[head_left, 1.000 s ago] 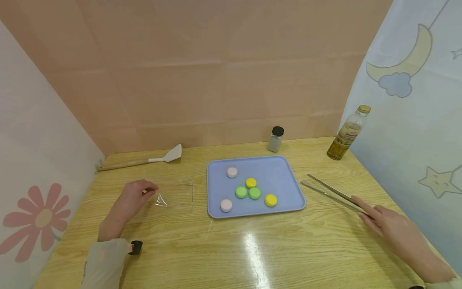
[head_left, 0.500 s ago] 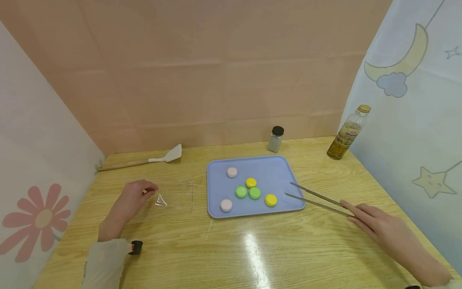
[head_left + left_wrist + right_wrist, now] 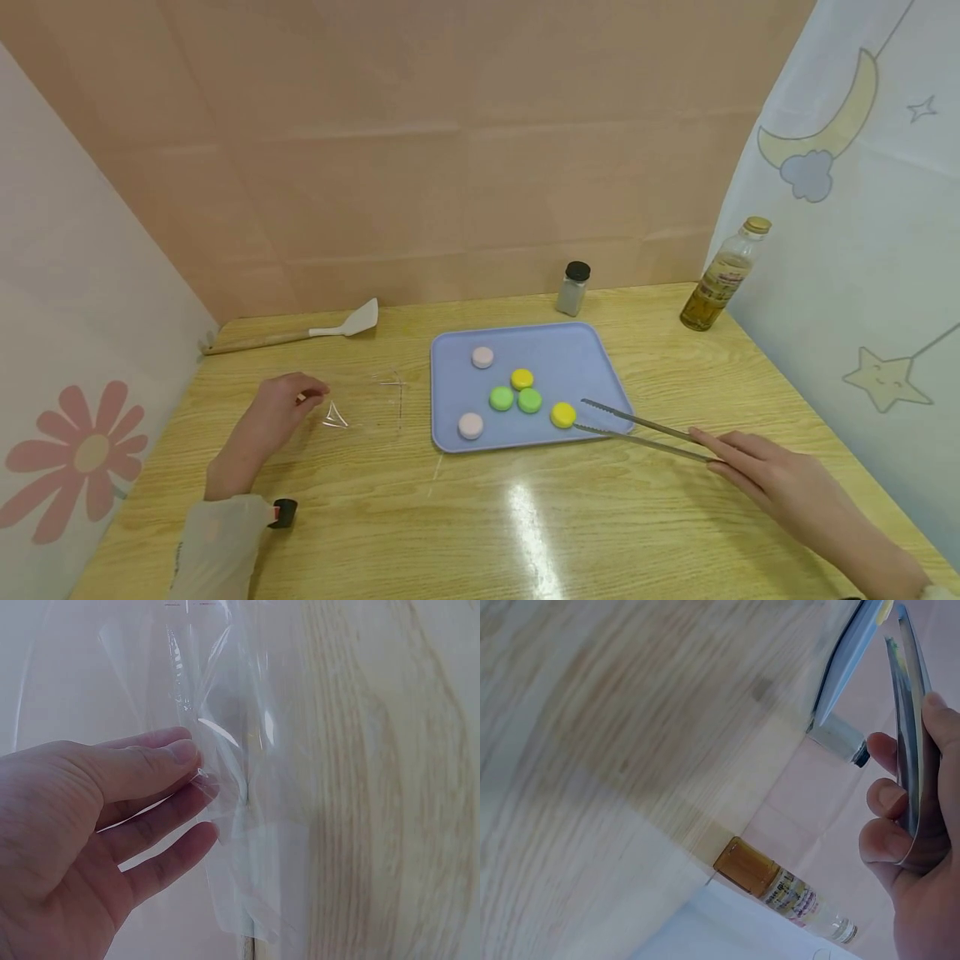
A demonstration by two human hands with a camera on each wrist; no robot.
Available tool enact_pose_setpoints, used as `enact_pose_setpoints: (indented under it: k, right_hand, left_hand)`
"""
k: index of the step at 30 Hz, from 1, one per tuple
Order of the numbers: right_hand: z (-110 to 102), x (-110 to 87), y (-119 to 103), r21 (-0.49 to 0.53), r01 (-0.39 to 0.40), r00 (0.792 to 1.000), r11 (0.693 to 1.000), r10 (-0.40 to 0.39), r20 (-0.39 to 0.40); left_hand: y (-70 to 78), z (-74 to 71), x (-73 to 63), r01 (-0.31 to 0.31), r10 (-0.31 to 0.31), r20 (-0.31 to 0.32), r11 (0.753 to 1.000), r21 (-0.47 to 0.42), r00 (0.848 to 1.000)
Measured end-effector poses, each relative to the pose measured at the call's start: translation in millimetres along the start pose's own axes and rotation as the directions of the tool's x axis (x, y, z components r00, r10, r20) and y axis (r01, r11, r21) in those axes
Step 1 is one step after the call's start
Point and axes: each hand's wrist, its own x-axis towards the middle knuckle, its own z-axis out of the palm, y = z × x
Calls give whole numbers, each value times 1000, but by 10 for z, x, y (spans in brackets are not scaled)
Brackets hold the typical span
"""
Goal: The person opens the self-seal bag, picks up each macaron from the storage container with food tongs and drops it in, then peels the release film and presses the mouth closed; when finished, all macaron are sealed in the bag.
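Between nine and ten o'clock from the right hand (image 3: 780, 479), the nearer one, the front yellow macaron (image 3: 563, 415) lay on the blue tray (image 3: 566, 350), just past the parted tips of metal tongs (image 3: 907, 750) gripped in curled fingers; the left hand (image 3: 281, 404) pinched clear plastic packaging (image 3: 262, 855).

We see a staged, kitchen-like nook: tan sheet (image 3: 450, 150) behind the wooden table (image 3: 405, 533), printed sheets (image 3: 840, 275) beside it, spatula (image 3: 291, 337) on it.

Edges bite, plastic vanishes!
The right wrist view chops the tray (image 3: 850, 658) up top and the right hand (image 3: 930, 900) at the side! The label (image 3: 791, 896) blurs beyond reading; the clear plastic (image 3: 335, 416) barely shows an outline.
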Motion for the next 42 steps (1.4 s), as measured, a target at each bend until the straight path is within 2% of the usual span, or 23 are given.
enact_pose_setpoints:
  k: [6, 24, 42]
  right_hand:
    - [24, 30, -31, -17, -11, 1000, 1000, 12, 19]
    - [178, 163, -27, -5, 49, 999, 999, -49, 8]
    - [244, 193, -26, 7, 94, 995, 996, -93, -41]
  left_hand:
    - [-1, 3, 1, -2, 2, 3, 1000, 1, 1000]
    - [15, -8, -2, 8, -8, -1, 1000, -1, 1000]
    - [24, 0, 7, 10, -10, 5, 1000, 9, 1000]
